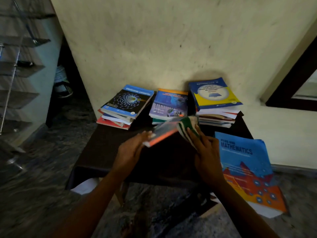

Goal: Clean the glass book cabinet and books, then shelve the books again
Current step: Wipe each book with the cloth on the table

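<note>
Left hand point(130, 152), 6 o'clock of bench point(106, 143): fingers close together, gripping near end of held book point(163, 134); blurred, thumb unclear. Right hand point(207, 155), at 3 o'clock of left hand: fingers curled on striped cloth point(188, 124), green/white, pressed to book's far end. Held book: thin paperback, orange edge, glossy cover, tilted w/ far end up, over bench centre. Bench: dark; 3 stacks at 12 o'clock: chemistry stack point(127, 103), middle stack point(169, 104), yellow-blue maths stack point(215, 93). Blue Mathematics book point(245, 165) at 3 o'clock, overhanging the edge. Glass cabinet point(17, 74) at 9 o'clock.

Dark low table point(106, 152), perhaps a sandal point(64, 92) beyond.
</note>
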